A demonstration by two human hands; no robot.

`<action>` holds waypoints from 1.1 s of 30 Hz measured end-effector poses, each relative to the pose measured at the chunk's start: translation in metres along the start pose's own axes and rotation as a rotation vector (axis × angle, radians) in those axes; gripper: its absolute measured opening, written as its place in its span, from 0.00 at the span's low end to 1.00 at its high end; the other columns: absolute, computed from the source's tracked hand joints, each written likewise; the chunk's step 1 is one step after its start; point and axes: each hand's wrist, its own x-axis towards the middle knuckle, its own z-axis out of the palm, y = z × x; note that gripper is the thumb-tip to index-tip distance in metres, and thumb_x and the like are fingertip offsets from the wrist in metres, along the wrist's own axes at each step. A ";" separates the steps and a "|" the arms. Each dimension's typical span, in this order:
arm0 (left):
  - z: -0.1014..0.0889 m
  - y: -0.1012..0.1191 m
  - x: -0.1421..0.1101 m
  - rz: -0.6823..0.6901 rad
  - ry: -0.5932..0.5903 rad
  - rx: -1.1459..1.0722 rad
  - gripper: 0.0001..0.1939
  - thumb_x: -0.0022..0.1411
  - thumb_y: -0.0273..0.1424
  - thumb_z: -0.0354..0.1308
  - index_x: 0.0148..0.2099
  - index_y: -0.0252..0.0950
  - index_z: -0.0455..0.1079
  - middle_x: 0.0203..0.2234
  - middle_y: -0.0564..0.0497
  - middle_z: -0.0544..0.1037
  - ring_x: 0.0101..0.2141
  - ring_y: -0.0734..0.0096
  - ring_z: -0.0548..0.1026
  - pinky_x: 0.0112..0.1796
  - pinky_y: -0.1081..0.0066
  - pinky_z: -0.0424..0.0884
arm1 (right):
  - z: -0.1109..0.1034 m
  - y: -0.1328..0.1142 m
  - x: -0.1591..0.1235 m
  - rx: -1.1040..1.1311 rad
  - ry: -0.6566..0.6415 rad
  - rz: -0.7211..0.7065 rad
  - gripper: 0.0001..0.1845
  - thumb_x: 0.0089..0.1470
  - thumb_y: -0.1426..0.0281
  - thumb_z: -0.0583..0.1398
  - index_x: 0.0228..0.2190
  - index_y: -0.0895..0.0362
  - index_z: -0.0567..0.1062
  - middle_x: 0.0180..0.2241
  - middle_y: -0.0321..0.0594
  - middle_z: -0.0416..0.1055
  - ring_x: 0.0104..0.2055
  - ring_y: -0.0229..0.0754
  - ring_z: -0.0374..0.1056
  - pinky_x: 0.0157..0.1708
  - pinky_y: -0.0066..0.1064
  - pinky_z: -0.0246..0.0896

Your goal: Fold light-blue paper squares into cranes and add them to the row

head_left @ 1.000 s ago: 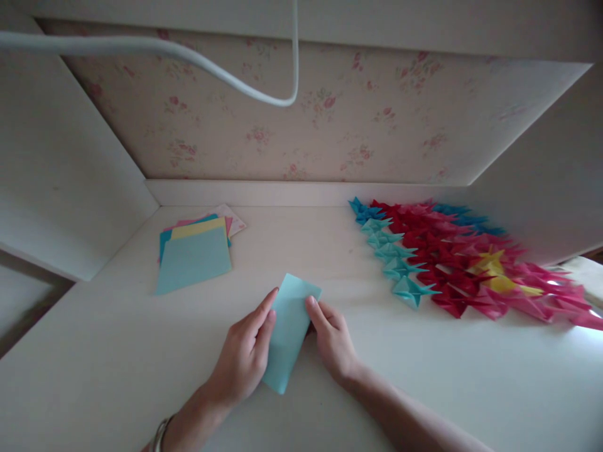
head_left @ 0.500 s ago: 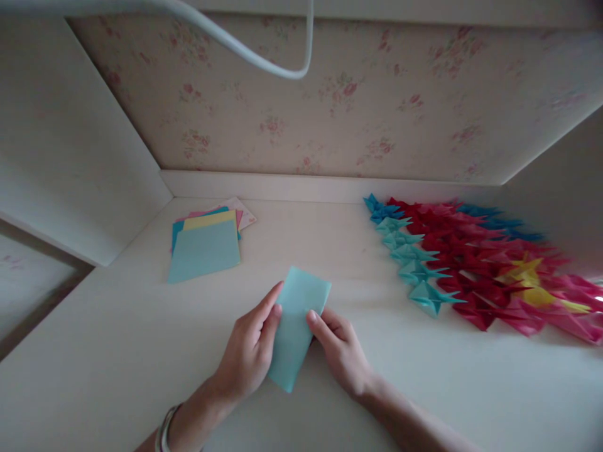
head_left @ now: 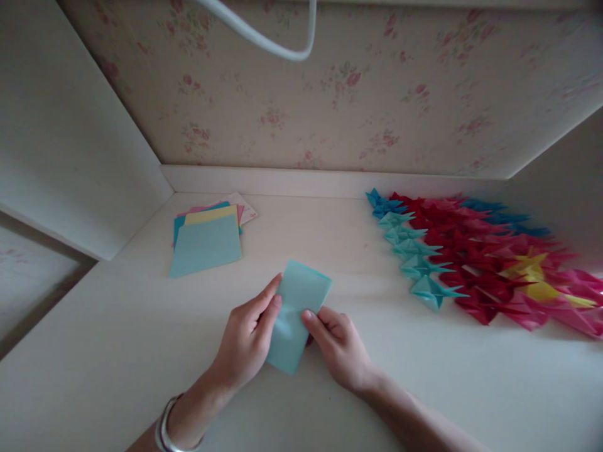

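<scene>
Between my two hands, over the near middle of the white desk, a light turquoise sheet of origami paper (head_left: 294,314) is folded into a narrow rectangle and tilted. My left hand (head_left: 252,333) pinches its left edge, thumb on top. From the other side my right hand (head_left: 336,345) grips the right edge, its thumb pressing on the face and the other fingers partly hidden behind the paper. On the right lie rows of folded paper cranes; the turquoise crane (head_left: 434,292) is the nearest in its row.
A loose stack of coloured paper sheets (head_left: 206,246) lies at the back left, a turquoise one on top. Red paper cranes (head_left: 475,298) and pink, yellow and blue ones fill the right side. A white cable (head_left: 264,41) hangs before the flowered wall. White panels flank the desk (head_left: 122,351).
The folded paper now appears shorter at its near end, tipped slightly differently. Both hands keep their hold with only slight shifts. The whole view has moved a little.
</scene>
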 end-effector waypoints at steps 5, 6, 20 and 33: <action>0.000 -0.001 0.002 0.017 -0.009 -0.002 0.21 0.70 0.34 0.51 0.62 0.35 0.67 0.57 0.44 0.73 0.55 0.61 0.74 0.54 0.66 0.72 | -0.001 0.001 -0.002 0.036 -0.039 0.001 0.24 0.59 0.52 0.57 0.21 0.56 0.66 0.20 0.32 0.59 0.23 0.35 0.55 0.23 0.27 0.51; 0.000 -0.001 0.002 0.014 -0.012 -0.003 0.21 0.70 0.34 0.51 0.62 0.35 0.67 0.57 0.44 0.73 0.55 0.62 0.74 0.53 0.66 0.72 | -0.001 0.001 -0.003 0.049 -0.070 0.015 0.23 0.59 0.52 0.57 0.22 0.56 0.67 0.20 0.32 0.60 0.23 0.35 0.56 0.23 0.27 0.52; -0.001 0.000 -0.002 0.007 0.086 -0.029 0.22 0.70 0.32 0.50 0.64 0.38 0.63 0.51 0.47 0.79 0.35 0.74 0.81 0.36 0.75 0.77 | -0.004 -0.007 -0.005 -0.043 -0.230 0.036 0.20 0.61 0.56 0.57 0.25 0.58 0.75 0.24 0.39 0.75 0.28 0.41 0.71 0.28 0.29 0.63; -0.003 -0.001 0.001 0.047 0.134 0.033 0.15 0.70 0.30 0.50 0.51 0.38 0.76 0.37 0.50 0.83 0.34 0.70 0.80 0.37 0.72 0.76 | -0.004 -0.013 -0.006 -0.155 -0.311 0.067 0.14 0.57 0.61 0.62 0.28 0.58 0.79 0.27 0.42 0.80 0.28 0.43 0.74 0.26 0.29 0.61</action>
